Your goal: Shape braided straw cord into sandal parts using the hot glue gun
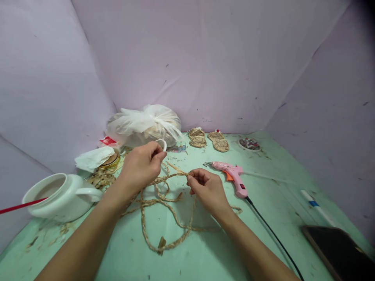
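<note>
A braided straw cord (pixel 143 222) lies in loose loops on the green table, between and below my hands. My right hand (pixel 206 189) is closed, thumb and fingertips pinching the cord near a frayed end. Across the cord from it, my left hand (pixel 143 164) is closed around a thing of which only a white loop (pixel 163 145) shows beyond the thumb. The rest of that thing is hidden by the fingers. Loose strands stick up from the cord between both hands. To the right lies a pink glue gun (pixel 231 173) with an orange trigger, its nozzle pointing left.
At left stands a white pot (pixel 67 203) holding a red stick (pixel 23 205). Behind are a tied plastic bag (pixel 146 123), two small woven straw soles (pixel 197 138) and a dish of beads (pixel 249 144). A black cable (pixel 272 232) runs forward; a dark phone (pixel 336 249) lies lower right.
</note>
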{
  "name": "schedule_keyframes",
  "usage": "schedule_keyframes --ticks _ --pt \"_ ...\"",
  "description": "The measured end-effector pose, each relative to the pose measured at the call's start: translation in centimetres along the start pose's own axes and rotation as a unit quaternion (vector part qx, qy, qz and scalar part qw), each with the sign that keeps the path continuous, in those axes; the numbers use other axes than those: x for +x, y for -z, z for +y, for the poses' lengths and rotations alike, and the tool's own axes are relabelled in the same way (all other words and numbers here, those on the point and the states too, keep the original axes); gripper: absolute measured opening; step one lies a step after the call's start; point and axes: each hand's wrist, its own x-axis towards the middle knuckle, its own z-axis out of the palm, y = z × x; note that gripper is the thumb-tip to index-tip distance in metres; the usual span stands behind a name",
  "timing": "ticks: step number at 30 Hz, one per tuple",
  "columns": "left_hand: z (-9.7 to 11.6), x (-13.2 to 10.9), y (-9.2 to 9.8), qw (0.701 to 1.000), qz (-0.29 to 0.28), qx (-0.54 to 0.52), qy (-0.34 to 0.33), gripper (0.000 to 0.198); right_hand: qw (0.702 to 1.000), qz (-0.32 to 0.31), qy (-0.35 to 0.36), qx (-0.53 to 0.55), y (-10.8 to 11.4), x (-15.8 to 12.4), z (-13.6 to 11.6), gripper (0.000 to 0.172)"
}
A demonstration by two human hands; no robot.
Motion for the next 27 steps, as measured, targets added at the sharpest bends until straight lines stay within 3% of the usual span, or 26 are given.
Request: schedule_keyframes --ticks 3,6,9,12,14,17,21,27 --pt "-0.3 0.2 0.0 1.0 -0.007 0.009 -0.003 0.018 1.0 -0.005 0.024 -0.018 -0.1 -0.1 0.1 0.012" --pt "-0.6 0.5 -0.3 0.995 -0.064 -0.071 -0.02 0.018 0.998 0.003 0.043 -0.034 0.1 0.0 0.3 0.012" --pt "-1.3 1.0 -0.6 0.975 -0.119 -0.186 -0.01 0.019 0.995 -0.009 0.084 -0.061 0.6 0.1 0.3 0.012" --pt "-1.9 1.3 -0.9 0.946 -0.155 -0.284 0.016 0.02 0.978 -0.041 0.178 -0.1 1.2 0.0 0.0 0.01" --pt "-1.9 1.3 -0.9 0.93 -0.196 -0.31 0.013 0.02 0.965 -0.043 0.234 -0.111 1.4 -0.2 -0.1 0.01" --pt "-1.5 1.1 -0.9 0.913 -0.251 -0.322 -0.006 0.019 0.958 -0.047 0.259 -0.113 1.4 -0.5 -0.2 0.011" --pt "-1.4 0.9 -0.8 0.893 -0.261 -0.366 -0.01 0.017 0.964 -0.034 0.245 -0.098 1.1 -0.5 0.0 0.01" --pt "-2.8 1.1 -1.0 0.86 -0.243 -0.447 -0.049 0.015 0.967 -0.023 0.241 -0.081 0.9 0.1 0.3 0.011"
